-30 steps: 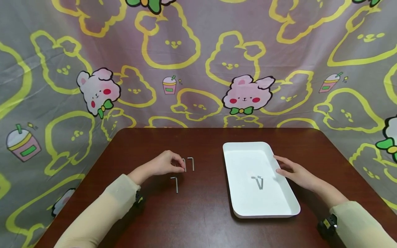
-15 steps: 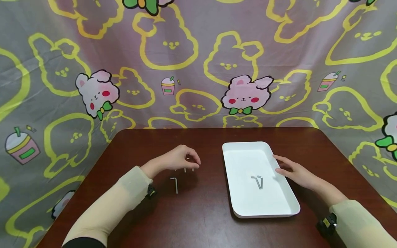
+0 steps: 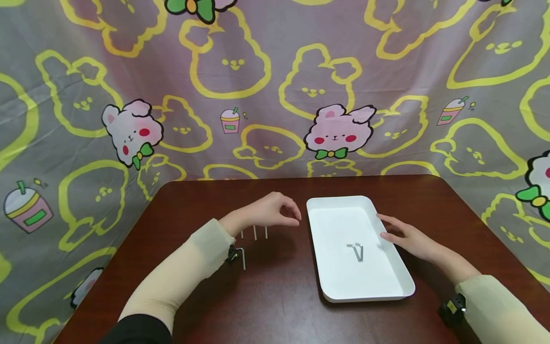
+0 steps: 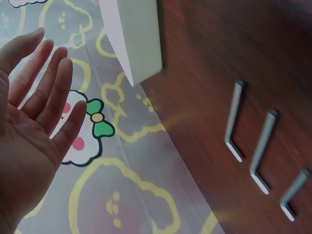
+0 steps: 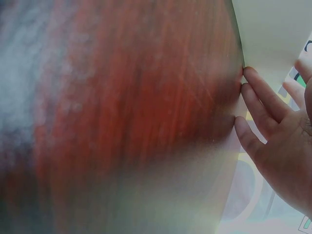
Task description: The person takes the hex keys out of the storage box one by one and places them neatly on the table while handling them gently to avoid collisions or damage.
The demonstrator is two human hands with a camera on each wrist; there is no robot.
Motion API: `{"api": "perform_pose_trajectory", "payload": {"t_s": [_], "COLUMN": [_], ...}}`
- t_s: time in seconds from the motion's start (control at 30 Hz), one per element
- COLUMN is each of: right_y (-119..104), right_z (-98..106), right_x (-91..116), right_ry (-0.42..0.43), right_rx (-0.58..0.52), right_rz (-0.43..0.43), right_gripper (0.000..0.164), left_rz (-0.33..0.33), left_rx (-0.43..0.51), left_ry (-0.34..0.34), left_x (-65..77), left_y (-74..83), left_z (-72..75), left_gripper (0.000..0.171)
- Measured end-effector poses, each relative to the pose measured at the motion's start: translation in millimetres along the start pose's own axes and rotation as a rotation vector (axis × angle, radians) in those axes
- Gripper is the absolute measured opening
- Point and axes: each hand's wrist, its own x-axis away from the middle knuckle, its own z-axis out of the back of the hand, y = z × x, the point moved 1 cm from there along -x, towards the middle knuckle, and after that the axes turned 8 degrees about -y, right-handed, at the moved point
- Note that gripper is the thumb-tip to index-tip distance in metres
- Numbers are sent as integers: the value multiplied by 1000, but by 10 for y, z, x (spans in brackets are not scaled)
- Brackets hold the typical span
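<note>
My left hand [image 3: 277, 210] hovers over the table left of the white tray [image 3: 339, 282], fingers loosely bent and nothing between them. In the left wrist view its palm and relaxed fingers [image 4: 51, 100] show bare. Beneath it stand out three silver hex keys [image 4: 261, 144], partly hidden by the hand in the head view. Another hex key [image 3: 243, 259] lies nearer, beside the left wrist. Inside the tray two hex keys [image 3: 355, 253] form a V. My right hand [image 3: 410, 241] touches the tray's right side with fairly straight fingers; the right wrist view shows its fingertips [image 5: 243, 73] against the side.
The dark brown table [image 3: 275, 310] has rounded far corners. Behind it hangs a grey curtain [image 3: 258, 110] with yellow outlines and cartoon bears. The tray's raised walls stand on the right half of the table.
My left hand has moved right and away from me, passing over the row of hex keys toward the tray. The right hand and the tray have stayed in place.
</note>
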Motion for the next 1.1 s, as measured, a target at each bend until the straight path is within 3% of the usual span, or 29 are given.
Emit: {"api": "perform_pose_trajectory", "payload": {"t_s": [0.37, 0.63, 0.87, 1.1], "right_y": [12, -3, 8, 12], "right_z": [-5, -2, 4, 1], "right_x": [-9, -5, -11, -16], "right_ry": [1, 1, -3, -6], "right_rx": [-1, -4, -6, -11], "right_rz": [-10, -13, -6, -13], "right_gripper": [63, 63, 63, 64], "left_rz": [10, -20, -28, -11], "left_rx": [65, 88, 143, 159], "left_ry": [-33, -33, -30, -33], "left_x": [-344, -587, -758, -951], "left_y": [90, 155, 167, 138], "left_z": [-14, -42, -152, -362], "left_gripper": [13, 25, 31, 31]}}
